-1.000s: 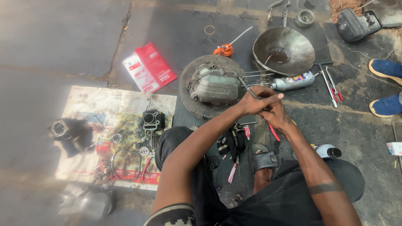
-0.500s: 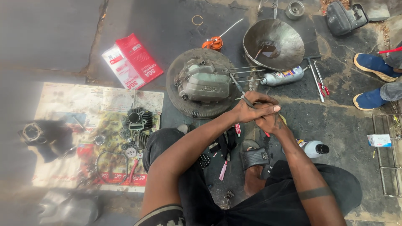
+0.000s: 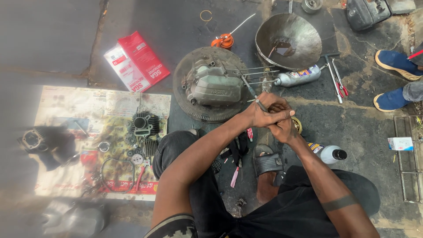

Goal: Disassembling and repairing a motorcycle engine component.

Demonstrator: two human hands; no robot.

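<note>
— Item one: hands?

— My left hand (image 3: 260,115) and right hand (image 3: 282,124) are clasped together in front of me, both closed round a thin metal rod (image 3: 252,92) whose free end slants up toward the engine. Left fingers wrap the shaft; the right hand is pressed against the left from the outer side.

— Item two: the engine?

— Grey engine block (image 3: 214,86), lying on a round, dirty metal disc (image 3: 185,94), just beyond my knuckles. Long studs (image 3: 260,70) stick out of its right side.

— Surroundings?

— Dented metal bowl (image 3: 288,39) with dark oil, beyond the studs. Spray can (image 3: 297,76) lying beside it. Orange oil can (image 3: 224,41) above the disc. Red and white package (image 3: 136,61) to the left. Finned cylinder (image 3: 144,124) on a stained paper sheet (image 3: 88,105). White bottle (image 3: 329,153) with a black cap, near my right forearm. Someone's blue shoes (image 3: 394,81) at the right edge.
</note>
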